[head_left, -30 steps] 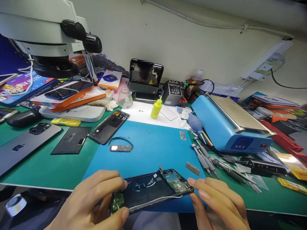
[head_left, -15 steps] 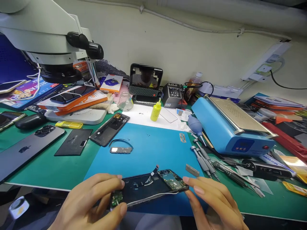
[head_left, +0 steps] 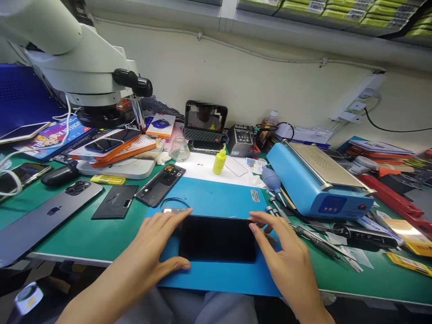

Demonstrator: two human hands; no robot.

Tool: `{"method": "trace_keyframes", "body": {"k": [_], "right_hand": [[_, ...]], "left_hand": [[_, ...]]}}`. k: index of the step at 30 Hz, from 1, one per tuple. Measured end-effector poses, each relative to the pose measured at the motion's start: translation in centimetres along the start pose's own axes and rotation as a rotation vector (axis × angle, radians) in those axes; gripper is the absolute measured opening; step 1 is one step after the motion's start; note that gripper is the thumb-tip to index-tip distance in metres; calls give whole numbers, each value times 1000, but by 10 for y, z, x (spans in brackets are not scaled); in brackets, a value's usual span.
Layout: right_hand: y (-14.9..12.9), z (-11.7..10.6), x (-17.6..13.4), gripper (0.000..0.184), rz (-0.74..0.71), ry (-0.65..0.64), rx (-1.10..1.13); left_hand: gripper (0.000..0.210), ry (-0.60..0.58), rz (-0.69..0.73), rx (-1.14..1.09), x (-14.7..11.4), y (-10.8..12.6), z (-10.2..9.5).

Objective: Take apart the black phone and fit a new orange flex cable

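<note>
A black phone (head_left: 218, 237) lies flat, dark screen side up, on the blue mat (head_left: 216, 202). My left hand (head_left: 158, 245) grips its left end, thumb at the near edge and fingers at the far edge. My right hand (head_left: 283, 256) holds the right end with fingertips at the far corner. Just beyond the phone lie a small grey part (head_left: 170, 209) with a thin black cable. A black back cover (head_left: 160, 183) rests farther left on the mat's corner.
A microscope (head_left: 84, 67) overhangs the left. A grey phone (head_left: 47, 216) and black battery (head_left: 115, 201) lie on the green mat. A yellow bottle (head_left: 219, 161), blue heating machine (head_left: 317, 184), screwdrivers (head_left: 286, 216) and cluttered tools fill the back and right.
The phone was held tilted with its open circuit side up; now it is turned over, screen side up, and lies flat on the blue mat. The view tilted upward.
</note>
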State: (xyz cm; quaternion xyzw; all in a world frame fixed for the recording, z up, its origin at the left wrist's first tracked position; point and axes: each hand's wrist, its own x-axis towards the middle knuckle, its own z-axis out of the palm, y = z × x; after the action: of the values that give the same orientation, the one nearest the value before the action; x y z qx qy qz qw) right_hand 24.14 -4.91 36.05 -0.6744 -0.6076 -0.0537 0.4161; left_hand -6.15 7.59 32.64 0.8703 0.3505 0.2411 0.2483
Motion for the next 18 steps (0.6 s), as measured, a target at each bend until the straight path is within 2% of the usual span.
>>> {"method": "trace_keyframes", "body": {"k": [5, 9, 12, 15, 18], "right_hand": [[7, 1, 21, 29, 2, -116, -27], [4, 10, 62, 41, 86, -217, -11], [3, 28, 101, 57, 158, -253, 2], [6, 53, 138, 55, 193, -301, -2], [14, 81, 165, 54, 203, -307, -27]], "left_hand": [[86, -35, -50, -49, 1, 3, -1], [98, -42, -83, -98, 1, 6, 1], [93, -44, -103, -123, 2, 8, 3], [82, -46, -121, -138, 2, 9, 5], [82, -47, -134, -152, 1, 9, 6]]}}
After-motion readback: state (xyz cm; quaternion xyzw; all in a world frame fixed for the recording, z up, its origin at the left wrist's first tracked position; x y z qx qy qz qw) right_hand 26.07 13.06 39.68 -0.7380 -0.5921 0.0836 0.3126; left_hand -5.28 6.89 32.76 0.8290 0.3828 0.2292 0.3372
